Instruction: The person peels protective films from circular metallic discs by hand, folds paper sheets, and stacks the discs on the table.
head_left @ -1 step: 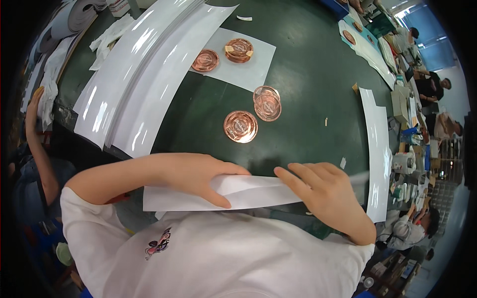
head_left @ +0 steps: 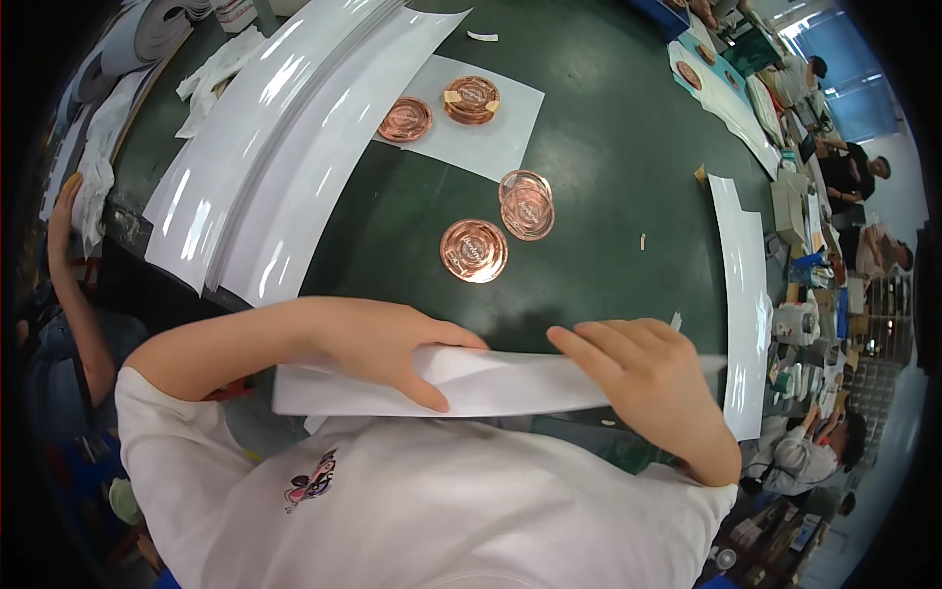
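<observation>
At the near edge of the green worktop, the left hand pinches a folded white sheet between thumb and fingers while the right hand presses it down, fingers spread, copper discs just beyond.

I look down on a dark green bench that fills most of the view. At 2 o'clock a blue-lit window gives bright daylight, with glare along the bench top. At 3 to 4 o'clock, other workers sit at cluttered stations. The 9 o'clock edge is dark.
</observation>
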